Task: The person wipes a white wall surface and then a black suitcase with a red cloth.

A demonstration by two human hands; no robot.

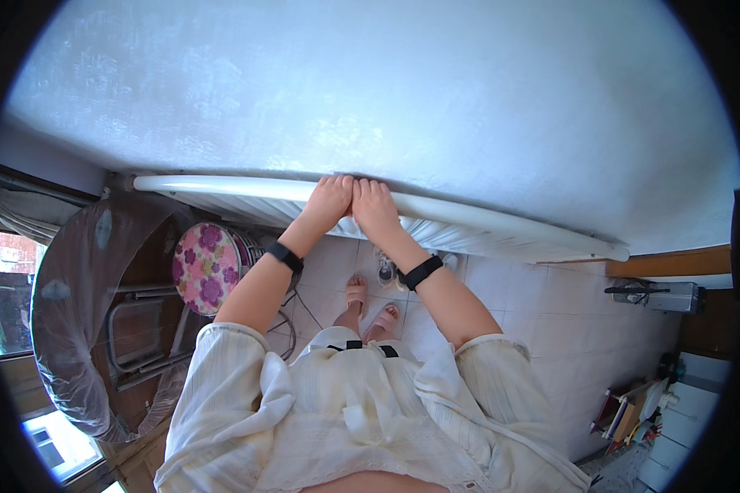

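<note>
A long white tube (505, 223) runs left to right before me, close along a pale wall. Pleated white sheeting (441, 231) hangs from its near side. My left hand (328, 202) is wrapped over the middle of the tube, knuckles up. Right beside it, my right hand (376, 208) grips the same stretch, and the two hands touch. The fingertips are hidden behind the tube. A black band sits on each wrist.
At left, a round tabletop (74, 308) in clear plastic stands on edge beside folded metal legs. Stacked stools (206, 268) with a flowered top stand nearby. Shoes (385, 269) lie under the sheeting. At right are a grey metal box (672, 297) and upright books (626, 419).
</note>
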